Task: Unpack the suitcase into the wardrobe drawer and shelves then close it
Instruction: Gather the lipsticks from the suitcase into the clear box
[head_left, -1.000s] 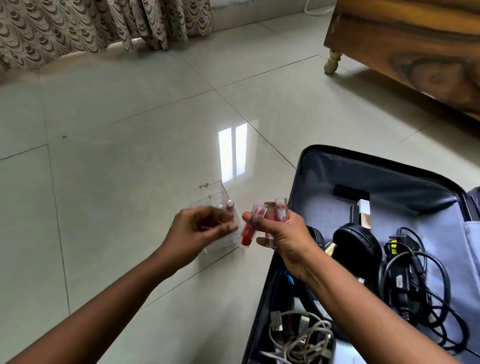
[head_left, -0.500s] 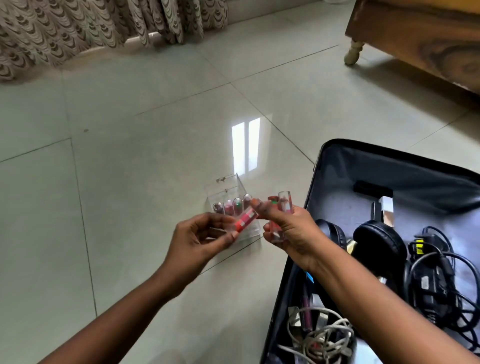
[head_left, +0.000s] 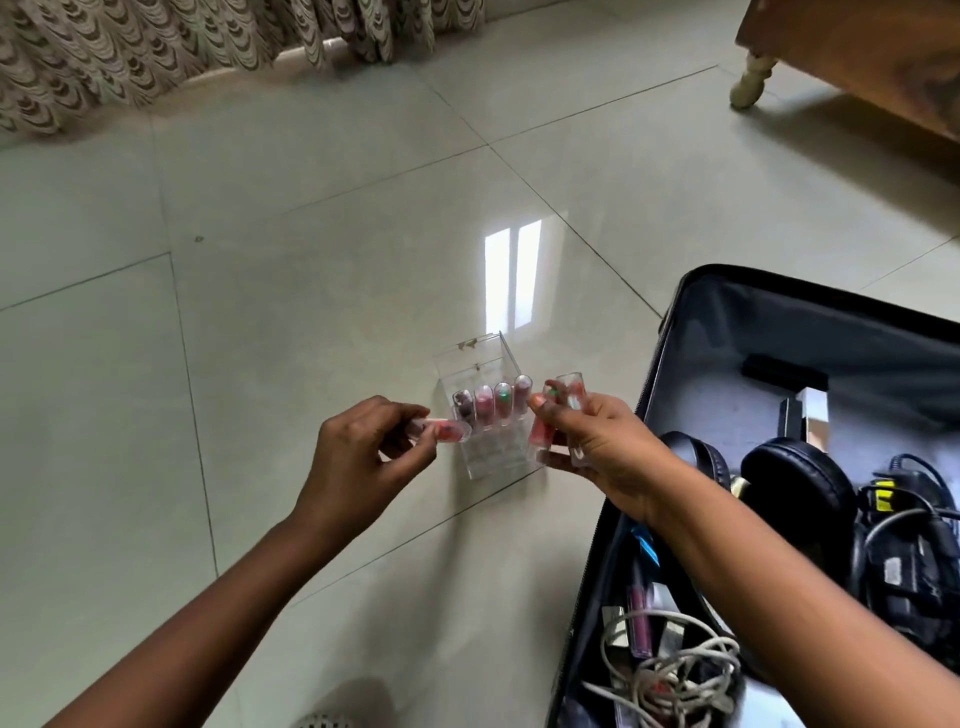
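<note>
Left hand (head_left: 363, 457) pinches 1 clear red-filled tube (head_left: 441, 429) lying sideways, just beside the clear acrylic organizer box (head_left: 488, 415) on the pale tiled floor (head_left: 260, 312), 4 tubes standing in it. Right hand (head_left: 597, 447) grips 2 clear tubes (head_left: 566, 410). The open black suitcase (head_left: 779, 332) lies to the right with black headphones (head_left: 795, 483).

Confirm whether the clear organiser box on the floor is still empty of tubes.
No: the clear organiser box already holds a row of tubes standing upright, while the left hand holds another beside it.
</note>
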